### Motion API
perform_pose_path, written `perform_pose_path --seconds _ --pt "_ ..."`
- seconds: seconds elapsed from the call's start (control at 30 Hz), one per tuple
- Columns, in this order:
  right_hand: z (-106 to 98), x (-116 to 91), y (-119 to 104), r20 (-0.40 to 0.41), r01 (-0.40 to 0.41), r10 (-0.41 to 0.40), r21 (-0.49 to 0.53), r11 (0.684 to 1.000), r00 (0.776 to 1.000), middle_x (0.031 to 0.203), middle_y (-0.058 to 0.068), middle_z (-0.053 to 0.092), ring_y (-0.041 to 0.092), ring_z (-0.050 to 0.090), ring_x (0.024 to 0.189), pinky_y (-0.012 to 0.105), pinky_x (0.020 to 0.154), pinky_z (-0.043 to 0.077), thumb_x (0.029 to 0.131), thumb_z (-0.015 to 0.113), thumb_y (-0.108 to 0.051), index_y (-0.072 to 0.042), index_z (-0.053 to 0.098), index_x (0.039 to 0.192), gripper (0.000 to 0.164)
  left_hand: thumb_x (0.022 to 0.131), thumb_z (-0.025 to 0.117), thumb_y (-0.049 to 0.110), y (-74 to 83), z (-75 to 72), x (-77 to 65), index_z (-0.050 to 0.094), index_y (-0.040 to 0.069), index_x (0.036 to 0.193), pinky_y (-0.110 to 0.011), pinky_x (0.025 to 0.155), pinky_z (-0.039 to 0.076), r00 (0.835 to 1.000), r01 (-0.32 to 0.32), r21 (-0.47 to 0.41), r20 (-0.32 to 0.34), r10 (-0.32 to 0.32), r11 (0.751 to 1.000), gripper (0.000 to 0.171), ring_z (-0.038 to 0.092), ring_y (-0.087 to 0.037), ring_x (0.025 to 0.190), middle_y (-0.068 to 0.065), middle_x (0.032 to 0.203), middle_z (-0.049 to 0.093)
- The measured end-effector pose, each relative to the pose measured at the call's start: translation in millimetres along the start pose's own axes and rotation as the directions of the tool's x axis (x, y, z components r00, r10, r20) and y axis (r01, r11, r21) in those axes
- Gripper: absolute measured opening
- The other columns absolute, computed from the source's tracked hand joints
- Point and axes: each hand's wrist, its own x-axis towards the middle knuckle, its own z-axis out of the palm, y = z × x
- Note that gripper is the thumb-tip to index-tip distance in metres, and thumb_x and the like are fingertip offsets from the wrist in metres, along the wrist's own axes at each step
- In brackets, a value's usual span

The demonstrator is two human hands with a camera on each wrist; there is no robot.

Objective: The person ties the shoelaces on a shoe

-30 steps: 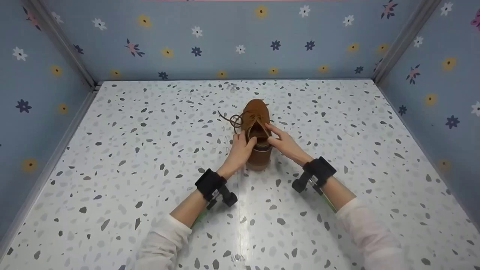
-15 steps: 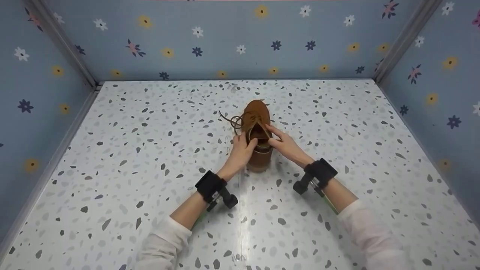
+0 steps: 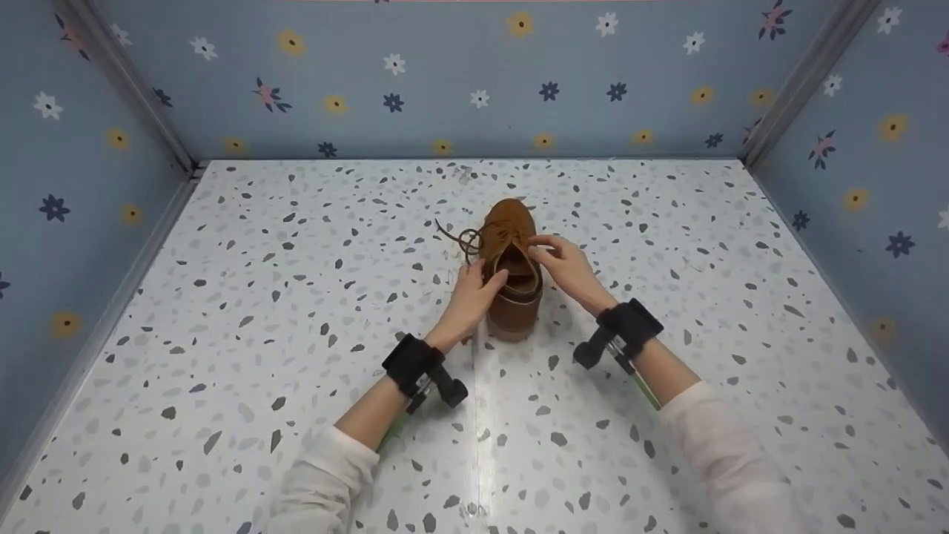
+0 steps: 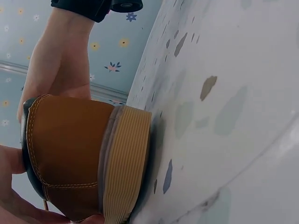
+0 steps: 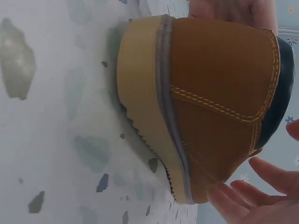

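A brown lace-up shoe (image 3: 513, 311) with a tan ridged sole (image 5: 135, 60) stands upright on the speckled surface, toe pointing away. My left hand (image 3: 471, 297) grips the left side of its opening, thumb at the collar and fingers along the outer side. On the other side, my right hand (image 3: 571, 271) has its fingertips at the right eyelet flap. The right wrist view shows those fingers (image 5: 224, 200) fairly straight against the shoe's side, the thumb apart from them. A loose loop of shoelace (image 3: 468, 241) trails to the left. The heel hides part of both hands in the wrist views.
Speckled white tabletop (image 3: 296, 371) surrounds the shoe. Blue flowered panels (image 3: 445, 74) wall it in at the back and on both sides. Each wrist wears a black strap (image 3: 630, 326) with a small camera.
My right hand has shifted up toward the toe along the shoe's edge, its thumb leaving the collar and coming closer to the index finger. My left hand holds nearly the same place.
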Motion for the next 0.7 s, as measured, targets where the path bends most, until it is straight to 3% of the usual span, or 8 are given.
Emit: perform_pose_path --seconds 0.07,0.17,0.27,0.33,0.5,0.6,0.7 --pt "1.1 6.9 -6.6 -0.053 -0.015 0.014 -0.017 1.0 0.999 0.099 -0.001 0.04 0.013 0.039 0.086 0.035 0.066 0.03 0.069 0.042 -0.039 -0.017 0.044 0.098 0.036 0.073 0.034 0.04 -0.5 -0.7 1.8 0.029 0.003 0.108 -0.028 0.073 0.025 1.0 -0.013 -0.017 -0.008 0.013 1.0 0.051 0.031 -0.017 0.089 -0.012 0.099 0.028" --pt "2.0 2.1 -38.8 -0.108 -0.043 0.036 -0.055 0.998 0.994 0.091 0.001 0.044 0.013 0.041 0.079 0.037 0.061 0.032 0.068 0.044 -0.039 -0.012 0.047 0.093 0.037 0.073 0.037 0.036 -0.8 -1.7 5.1 0.032 0.002 0.106 -0.026 0.071 0.026 0.999 -0.03 -0.056 -0.038 0.028 0.998 0.048 0.033 -0.016 0.086 -0.011 0.095 0.03" --pt "3.8 -4.4 -62.5 -0.16 -0.034 0.016 -0.106 0.994 0.987 0.081 0.0 0.046 0.012 0.042 0.071 0.032 0.058 0.033 0.066 0.045 -0.04 -0.01 0.049 0.087 0.036 0.073 0.039 0.033 -0.7 -2.6 10.1 0.037 0.0 0.101 -0.023 0.068 0.029 0.995 -0.037 -0.137 -0.095 0.024 0.99 0.043 0.037 -0.014 0.081 -0.009 0.09 0.035" --pt "4.0 -6.2 -71.9 -0.157 -0.022 -0.002 -0.148 0.989 0.988 0.077 0.001 0.047 0.011 0.042 0.069 0.027 0.057 0.033 0.067 0.044 -0.039 -0.009 0.05 0.086 0.036 0.073 0.04 0.034 -4.7 -1.1 16.1 0.039 0.002 0.095 -0.026 0.06 0.032 0.991 -0.018 -0.225 -0.13 -0.011 0.974 0.039 0.04 -0.015 0.072 -0.007 0.084 0.039" --pt "5.1 -3.5 -78.7 -0.138 -0.023 -0.007 -0.216 0.976 0.99 0.072 -0.001 0.046 0.009 0.042 0.066 0.021 0.057 0.032 0.067 0.044 -0.04 -0.008 0.05 0.082 0.035 0.067 0.038 0.047 -43.3 14.1 50.8 0.035 0.01 0.086 -0.031 0.046 0.032 0.972 0.088 -0.406 -0.163 -0.166 0.91 0.041 0.041 -0.014 0.063 -0.003 0.077 0.04" --pt "6.7 -0.8 -78.0 -0.157 -0.032 -0.003 -0.219 0.975 0.988 0.07 -0.001 0.046 0.009 0.042 0.063 0.021 0.055 0.033 0.067 0.047 -0.036 -0.009 0.051 0.078 0.03 0.063 0.036 0.054 -69.6 24.7 77.2 0.035 0.013 0.086 -0.026 0.05 0.034 0.955 0.105 -0.42 -0.21 -0.209 0.901 0.047 0.042 -0.011 0.067 -0.001 0.079 0.041" --pt "8.3 0.2 -77.4 -0.179 -0.031 -0.01 -0.223 0.974 0.984 0.068 -0.001 0.046 0.008 0.042 0.061 0.02 0.053 0.033 0.066 0.05 -0.032 -0.01 0.051 0.074 0.024 0.062 0.038 0.053 -85.2 30.5 96.9 0.038 0.013 0.086 -0.025 0.051 0.036 0.943 0.072 -0.443 -0.26 -0.206 0.893 0.046 0.043 -0.012 0.065 -0.001 0.078 0.042"
